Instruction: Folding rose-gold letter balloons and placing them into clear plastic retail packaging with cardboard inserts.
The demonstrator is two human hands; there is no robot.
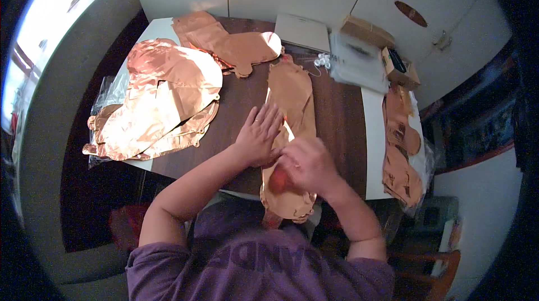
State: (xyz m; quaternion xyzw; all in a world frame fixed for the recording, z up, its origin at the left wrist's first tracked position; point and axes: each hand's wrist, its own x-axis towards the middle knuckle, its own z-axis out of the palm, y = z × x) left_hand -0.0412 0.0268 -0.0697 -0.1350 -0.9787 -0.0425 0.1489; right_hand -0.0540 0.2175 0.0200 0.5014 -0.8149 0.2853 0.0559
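A flat, uninflated rose-gold foil balloon lies lengthwise on the dark table, its near end reaching over the edge by my body. My left hand rests flat along its left side, fingers stretched out, a ring on one finger. Over the balloon's near half is my right hand, smeared by motion. Its fingers look bent, and a reddish patch shows on the foil beneath them. Whether it grips the foil, I cannot tell.
A pile of shiny foil balloons covers the table's left; another foil balloon lies behind. Folded foil pieces lie at the right edge. Farther back are a white flat panel, clear plastic bags, white string and a small box.
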